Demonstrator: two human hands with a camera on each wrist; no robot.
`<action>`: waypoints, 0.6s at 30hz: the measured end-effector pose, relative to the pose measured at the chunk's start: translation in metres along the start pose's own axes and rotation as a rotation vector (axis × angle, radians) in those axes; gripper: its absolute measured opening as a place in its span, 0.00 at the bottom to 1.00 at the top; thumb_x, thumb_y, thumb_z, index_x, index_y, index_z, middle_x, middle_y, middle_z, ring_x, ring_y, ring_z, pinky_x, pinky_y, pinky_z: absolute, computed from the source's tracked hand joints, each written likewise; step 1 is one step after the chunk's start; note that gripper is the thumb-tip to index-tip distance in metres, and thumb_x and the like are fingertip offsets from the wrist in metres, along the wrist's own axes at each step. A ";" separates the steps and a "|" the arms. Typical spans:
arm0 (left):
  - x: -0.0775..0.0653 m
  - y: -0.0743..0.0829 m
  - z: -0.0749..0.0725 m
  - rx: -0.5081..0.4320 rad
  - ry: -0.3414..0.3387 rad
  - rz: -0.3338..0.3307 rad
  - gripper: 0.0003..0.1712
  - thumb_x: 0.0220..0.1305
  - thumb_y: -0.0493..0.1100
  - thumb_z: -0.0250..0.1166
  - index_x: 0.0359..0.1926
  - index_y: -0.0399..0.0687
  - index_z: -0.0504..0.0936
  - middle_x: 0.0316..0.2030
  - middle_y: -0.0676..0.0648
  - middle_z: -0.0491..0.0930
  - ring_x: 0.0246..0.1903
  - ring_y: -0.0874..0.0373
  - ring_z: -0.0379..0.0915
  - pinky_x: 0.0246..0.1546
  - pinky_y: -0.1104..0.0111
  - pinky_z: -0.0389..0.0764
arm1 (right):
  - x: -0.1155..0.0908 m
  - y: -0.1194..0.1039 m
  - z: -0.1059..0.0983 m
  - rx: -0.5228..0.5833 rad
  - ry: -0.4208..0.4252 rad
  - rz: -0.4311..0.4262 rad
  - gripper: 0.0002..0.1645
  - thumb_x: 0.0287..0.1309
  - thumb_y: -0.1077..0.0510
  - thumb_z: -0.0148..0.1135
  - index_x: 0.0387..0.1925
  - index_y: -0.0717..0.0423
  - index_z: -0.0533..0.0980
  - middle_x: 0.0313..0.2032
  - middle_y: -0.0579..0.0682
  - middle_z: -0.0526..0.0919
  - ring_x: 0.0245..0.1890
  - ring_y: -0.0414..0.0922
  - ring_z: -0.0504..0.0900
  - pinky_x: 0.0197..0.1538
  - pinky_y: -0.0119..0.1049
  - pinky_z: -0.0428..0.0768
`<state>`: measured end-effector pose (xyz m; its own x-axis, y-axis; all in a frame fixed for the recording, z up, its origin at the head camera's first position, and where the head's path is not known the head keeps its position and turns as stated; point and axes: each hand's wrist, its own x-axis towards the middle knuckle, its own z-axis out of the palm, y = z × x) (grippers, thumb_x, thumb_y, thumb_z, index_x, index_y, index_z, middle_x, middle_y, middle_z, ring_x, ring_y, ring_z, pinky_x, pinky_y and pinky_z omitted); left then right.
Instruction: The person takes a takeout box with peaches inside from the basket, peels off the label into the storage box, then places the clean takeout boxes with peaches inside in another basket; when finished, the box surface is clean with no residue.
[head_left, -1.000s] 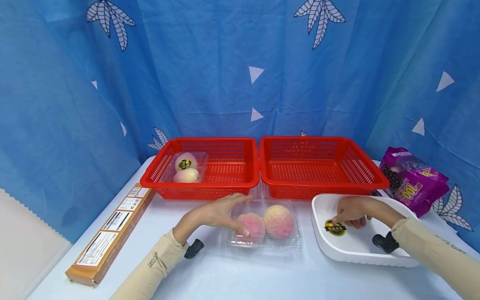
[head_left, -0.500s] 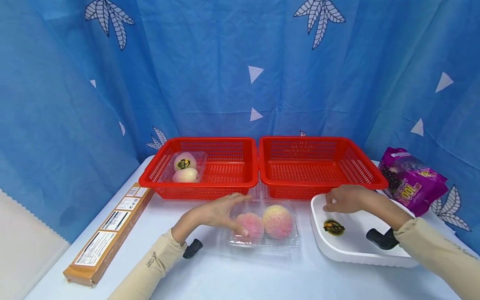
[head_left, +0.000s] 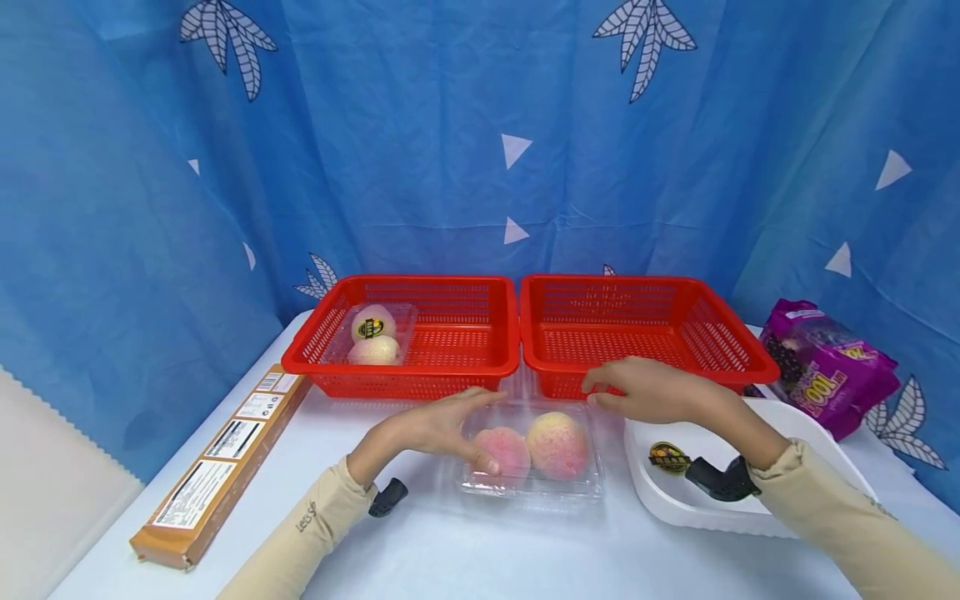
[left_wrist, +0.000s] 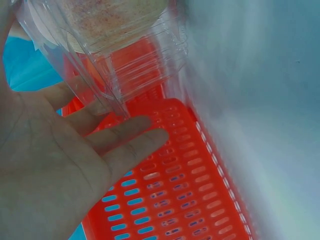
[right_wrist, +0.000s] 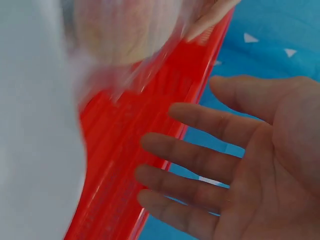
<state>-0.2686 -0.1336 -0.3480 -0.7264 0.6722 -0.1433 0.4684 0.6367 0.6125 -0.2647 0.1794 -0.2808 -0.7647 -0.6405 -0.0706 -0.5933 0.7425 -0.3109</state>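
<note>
A lidded clear plastic fruit box (head_left: 525, 483) on the table holds two peaches, a pink one (head_left: 504, 454) and a yellow-pink one (head_left: 557, 445). My left hand (head_left: 446, 429) holds the box's left end, thumb over the front and fingers along the back. In the left wrist view, some of its fingers (left_wrist: 92, 117) show behind the clear plastic. My right hand (head_left: 652, 387) hovers at the near rim of the right red basket, palm down. The right wrist view shows its fingers (right_wrist: 195, 155) spread with nothing between them. A black-and-yellow sticker (head_left: 669, 457) lies in the white basin (head_left: 701, 517).
Two red baskets stand behind: the left one (head_left: 457, 343) holds another peach box (head_left: 405, 329) with a sticker, the right one (head_left: 611, 343) sits beside it. A long brown carton (head_left: 217, 475) lies at left. A purple bag (head_left: 828, 367) stands at right.
My right hand has risen out of the white basin and moved left toward the fruit box. The sticker still lies in the basin. My left hand has stayed at the box.
</note>
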 end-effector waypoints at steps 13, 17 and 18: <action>0.000 0.001 -0.001 -0.006 -0.005 0.006 0.56 0.47 0.62 0.73 0.74 0.58 0.56 0.70 0.46 0.56 0.68 0.49 0.54 0.64 0.50 0.64 | 0.043 -0.016 0.030 0.036 -0.069 -0.093 0.21 0.68 0.52 0.52 0.57 0.56 0.75 0.49 0.48 0.81 0.50 0.48 0.78 0.57 0.49 0.76; -0.001 0.001 0.000 -0.009 -0.007 -0.003 0.55 0.47 0.63 0.73 0.74 0.60 0.56 0.70 0.46 0.55 0.68 0.50 0.54 0.64 0.50 0.64 | 0.053 -0.014 0.039 0.083 -0.124 -0.073 0.25 0.70 0.49 0.48 0.61 0.58 0.72 0.55 0.52 0.78 0.56 0.52 0.75 0.61 0.53 0.71; 0.000 0.000 0.000 -0.010 -0.006 -0.002 0.56 0.47 0.63 0.73 0.74 0.60 0.56 0.70 0.46 0.56 0.68 0.50 0.55 0.64 0.50 0.64 | 0.056 -0.014 0.041 0.099 -0.143 -0.059 0.26 0.71 0.49 0.47 0.63 0.59 0.70 0.58 0.53 0.76 0.59 0.54 0.73 0.62 0.54 0.70</action>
<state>-0.2682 -0.1338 -0.3478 -0.7244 0.6731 -0.1491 0.4616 0.6342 0.6202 -0.2884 0.1253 -0.3196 -0.6813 -0.7093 -0.1809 -0.6032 0.6840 -0.4102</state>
